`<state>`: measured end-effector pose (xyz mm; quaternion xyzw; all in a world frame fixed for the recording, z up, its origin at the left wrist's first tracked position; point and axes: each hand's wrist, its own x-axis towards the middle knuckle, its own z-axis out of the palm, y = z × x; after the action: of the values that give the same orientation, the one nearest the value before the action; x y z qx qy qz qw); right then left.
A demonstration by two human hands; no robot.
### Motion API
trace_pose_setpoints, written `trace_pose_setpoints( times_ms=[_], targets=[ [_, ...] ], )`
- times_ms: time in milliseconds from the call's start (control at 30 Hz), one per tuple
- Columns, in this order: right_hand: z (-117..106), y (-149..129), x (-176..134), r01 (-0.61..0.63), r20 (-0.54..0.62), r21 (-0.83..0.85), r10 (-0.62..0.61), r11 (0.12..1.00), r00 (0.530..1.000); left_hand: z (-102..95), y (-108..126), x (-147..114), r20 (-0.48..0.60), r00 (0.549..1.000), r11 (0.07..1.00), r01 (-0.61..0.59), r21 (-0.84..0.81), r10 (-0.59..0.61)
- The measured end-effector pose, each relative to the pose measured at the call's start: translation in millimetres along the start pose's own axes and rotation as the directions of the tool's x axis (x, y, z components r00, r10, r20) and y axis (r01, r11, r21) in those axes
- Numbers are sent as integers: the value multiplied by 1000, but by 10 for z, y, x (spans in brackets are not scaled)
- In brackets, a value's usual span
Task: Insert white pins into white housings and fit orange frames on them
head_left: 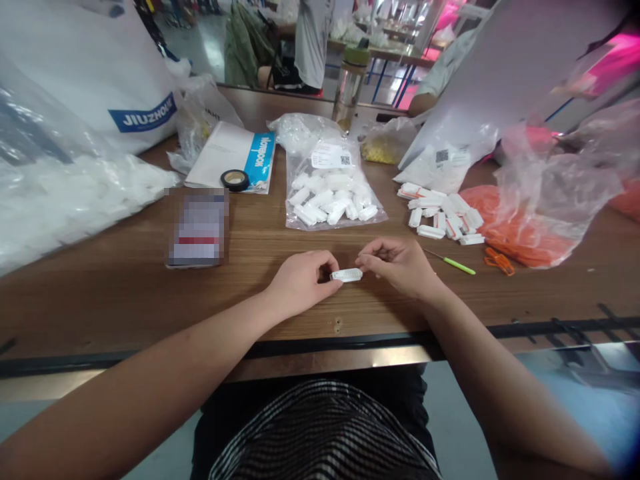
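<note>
The white piece sits between the two hands, its long axis running left to right, tipped slightly up at the right end. The left hand is the nearer: its thumb and curled forefinger pinch the piece's left end. The right hand comes from the right, fingers bent and thumb close to the fingertips, right at the other end; whether it grips or only touches there, I cannot tell.

Beneath is a brown wood-grain table with a dark strip along its near edge. Right of the right hand lie a green tool and orange clips, with a pile of white pieces farther back. Straight beyond the hands is a clear bag of similar pieces; a phone lies to the left. Across the room, past a bottle, a person in a light shirt is partly visible.
</note>
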<state>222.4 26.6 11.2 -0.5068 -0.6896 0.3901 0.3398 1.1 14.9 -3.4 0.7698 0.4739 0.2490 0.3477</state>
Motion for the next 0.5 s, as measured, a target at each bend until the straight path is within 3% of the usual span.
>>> trace_pose_setpoints(
  times_ms=[167,300,500],
  targets=[
    [26,-7,10,90,-12,-69,-91,994,996,9,5,-5,-9,1000,1000,-5,-6,5],
    [26,27,2,23,-46,6,-22,1000,999,7,8,-4,-2,1000,1000,-4,-3,4],
    [49,-5,-12,-131,73,64,126,989,989,0,10,1,-6,1000,1000,-14,12,14]
  ],
)
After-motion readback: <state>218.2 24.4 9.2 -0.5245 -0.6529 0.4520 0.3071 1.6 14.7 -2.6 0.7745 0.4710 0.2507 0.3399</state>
